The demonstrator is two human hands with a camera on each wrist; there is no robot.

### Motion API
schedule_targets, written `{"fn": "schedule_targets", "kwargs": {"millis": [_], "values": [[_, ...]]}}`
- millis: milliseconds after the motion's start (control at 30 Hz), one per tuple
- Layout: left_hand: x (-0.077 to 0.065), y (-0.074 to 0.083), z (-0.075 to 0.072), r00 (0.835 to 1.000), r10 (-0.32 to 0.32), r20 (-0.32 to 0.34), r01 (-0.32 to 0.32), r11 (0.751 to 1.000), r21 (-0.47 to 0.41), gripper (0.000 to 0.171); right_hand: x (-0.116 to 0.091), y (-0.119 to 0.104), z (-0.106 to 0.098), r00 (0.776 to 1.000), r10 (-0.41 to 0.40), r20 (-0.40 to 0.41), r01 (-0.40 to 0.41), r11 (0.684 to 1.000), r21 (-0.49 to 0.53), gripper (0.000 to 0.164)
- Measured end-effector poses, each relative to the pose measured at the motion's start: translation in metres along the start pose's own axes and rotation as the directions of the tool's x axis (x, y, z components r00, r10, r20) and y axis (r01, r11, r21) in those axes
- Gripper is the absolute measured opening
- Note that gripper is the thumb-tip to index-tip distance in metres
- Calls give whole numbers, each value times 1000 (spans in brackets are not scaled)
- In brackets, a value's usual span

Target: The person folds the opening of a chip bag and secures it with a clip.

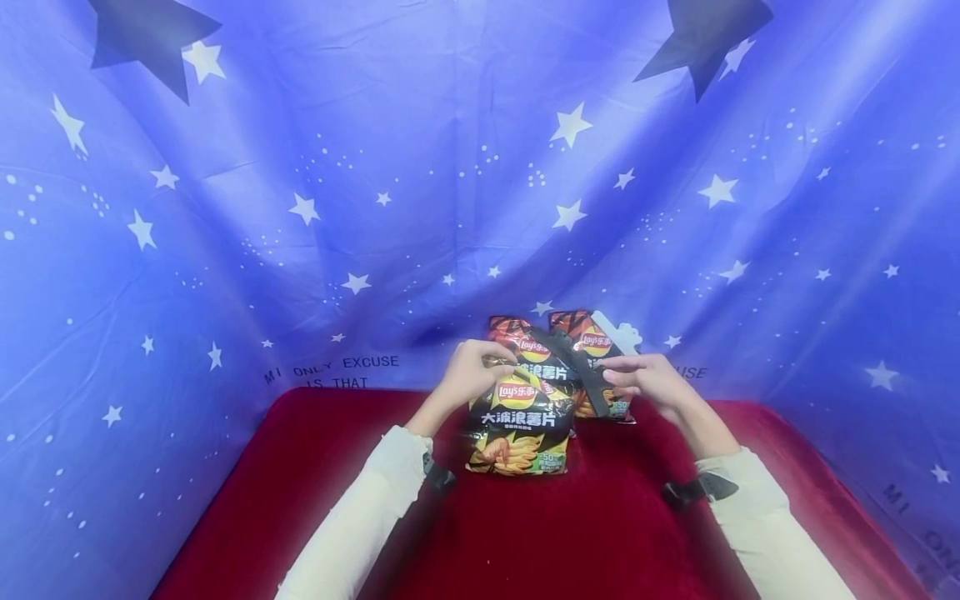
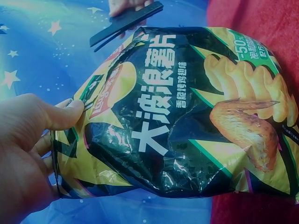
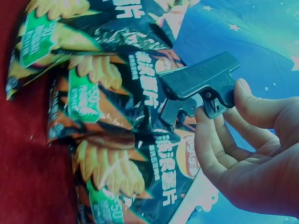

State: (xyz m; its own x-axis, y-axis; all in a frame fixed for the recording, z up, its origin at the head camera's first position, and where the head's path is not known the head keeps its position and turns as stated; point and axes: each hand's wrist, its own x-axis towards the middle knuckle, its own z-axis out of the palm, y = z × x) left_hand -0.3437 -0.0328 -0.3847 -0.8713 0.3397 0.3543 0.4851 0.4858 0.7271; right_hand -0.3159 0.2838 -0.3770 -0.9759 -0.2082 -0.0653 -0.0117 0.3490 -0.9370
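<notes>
My left hand (image 1: 474,371) pinches the top edge of a yellow-and-black chip bag (image 1: 517,429), thumb on the printed face. The bag is puffed out, with its front turned up in the left wrist view. My right hand (image 1: 654,382) holds a black bag clip (image 3: 201,77) by its handle end, between thumb and fingers. The clip's long bar points toward the bags, apart from the yellow one. Behind it, a second black clip (image 1: 551,343) lies across the top of a red-and-black chip bag (image 1: 512,332).
Another red-and-black chip bag (image 1: 581,325) lies at the right, with a white clip (image 1: 618,332) along its top. All the bags are on a red cloth-covered table (image 1: 525,533). A blue star-printed curtain (image 1: 457,167) hangs behind and at both sides.
</notes>
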Motion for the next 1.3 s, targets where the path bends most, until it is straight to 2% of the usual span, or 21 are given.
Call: {"fn": "schedule_targets", "kwargs": {"millis": [167,367,733,967,1300], "values": [[0,0,0,1000,-7,3,7,1000,-3,16,6,-8,2,999,36,41,-36,999,14,54],[0,-1,0,1000,0,8,0,1000,-4,16,10,-20,0,993,74,91,-69,996,-51,51],[0,1,-1,1000,-10,2,10,1000,-9,17,18,-42,6,991,48,128,-31,991,-133,48],[0,-1,0,1000,-9,-3,9,1000,-11,16,17,-59,9,994,28,105,-2,971,-240,42],[-1,-1,1,1000,-22,-10,22,999,-26,15,18,-62,12,998,26,50,-12,964,-265,41]]}}
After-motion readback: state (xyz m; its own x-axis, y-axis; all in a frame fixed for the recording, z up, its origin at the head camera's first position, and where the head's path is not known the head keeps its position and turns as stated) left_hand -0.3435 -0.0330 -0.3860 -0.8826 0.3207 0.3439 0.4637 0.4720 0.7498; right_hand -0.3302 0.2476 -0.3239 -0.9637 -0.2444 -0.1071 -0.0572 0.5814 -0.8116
